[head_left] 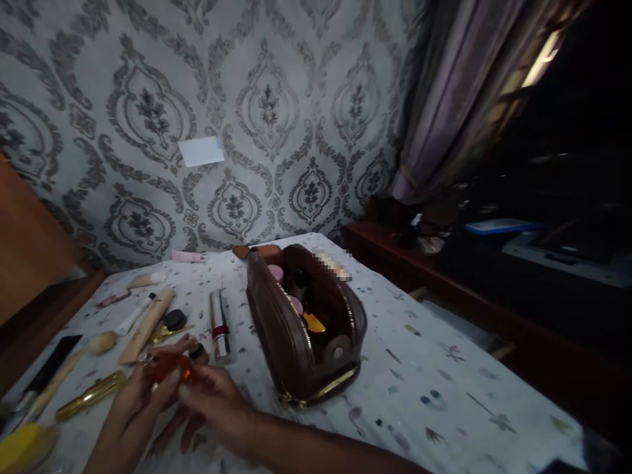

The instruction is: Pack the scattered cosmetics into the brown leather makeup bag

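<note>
Between my left hand (138, 398) and my right hand (220, 401) is a glossy, see-through red-orange item (168, 370); its exact kind is hard to make out. Fingers of both hands close around it, low at the left of centre. To the right stands a dark brown zip cosmetic bag (269, 329), unzipped, with pink items and a yellow piece (315, 322) inside. A silver tube with a red band (220, 326) lies between my hands and the bag. Close by my left hand is a gold tube (91, 395). A small dark-capped bottle (199, 353) sits just behind my fingers.
Brushes, tubes and a black round lid (174, 320) lie spread across the left of the patterned cloth (405, 388). A pink tube (187, 256) and a brown case (266, 251) lie near the wall. Dark red furniture (390, 253) borders the right side.
</note>
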`<state>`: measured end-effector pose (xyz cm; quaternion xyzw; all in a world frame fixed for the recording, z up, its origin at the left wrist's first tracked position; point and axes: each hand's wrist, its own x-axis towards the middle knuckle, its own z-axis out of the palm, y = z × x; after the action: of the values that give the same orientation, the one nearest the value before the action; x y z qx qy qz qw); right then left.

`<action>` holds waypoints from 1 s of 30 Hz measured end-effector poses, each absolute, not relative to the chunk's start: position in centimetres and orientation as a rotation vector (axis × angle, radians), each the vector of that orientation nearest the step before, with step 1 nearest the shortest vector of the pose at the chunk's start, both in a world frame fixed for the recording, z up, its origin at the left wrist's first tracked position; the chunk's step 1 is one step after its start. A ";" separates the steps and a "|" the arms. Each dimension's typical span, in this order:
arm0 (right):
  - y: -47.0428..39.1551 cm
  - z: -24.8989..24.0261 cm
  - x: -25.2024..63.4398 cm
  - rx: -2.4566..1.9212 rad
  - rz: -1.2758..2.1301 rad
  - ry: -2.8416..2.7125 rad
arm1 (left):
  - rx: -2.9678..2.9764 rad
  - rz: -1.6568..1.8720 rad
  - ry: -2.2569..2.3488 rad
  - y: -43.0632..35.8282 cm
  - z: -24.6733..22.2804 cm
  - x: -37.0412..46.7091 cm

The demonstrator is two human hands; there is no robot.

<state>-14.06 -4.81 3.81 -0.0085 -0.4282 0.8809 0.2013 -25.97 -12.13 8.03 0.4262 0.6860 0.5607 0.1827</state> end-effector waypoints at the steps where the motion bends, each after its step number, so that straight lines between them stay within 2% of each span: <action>1: -4.8 3.7 -14.1 -0.024 2.468 -1.185 | 1.223 1.541 1.930 -12.4 7.9 -25.8; 5: -4.8 3.2 -14.3 -0.100 2.452 -1.166 | 1.275 1.440 1.921 -12.9 7.6 -25.8; 11: -4.7 3.3 -14.1 -0.242 2.361 -1.201 | 1.542 1.532 2.102 -13.3 8.2 -26.5; 17: -4.7 3.3 -14.2 -0.279 2.298 -1.279 | 1.559 1.735 2.200 -13.7 8.7 -26.0; 30: -4.5 3.0 -14.5 -0.414 2.314 -1.184 | 1.916 1.683 2.205 -13.9 7.8 -25.4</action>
<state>-14.53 -4.51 3.04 -0.1521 -0.4353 0.8507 0.2522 -25.36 -13.85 7.84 0.5646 0.6498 0.4958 -0.1145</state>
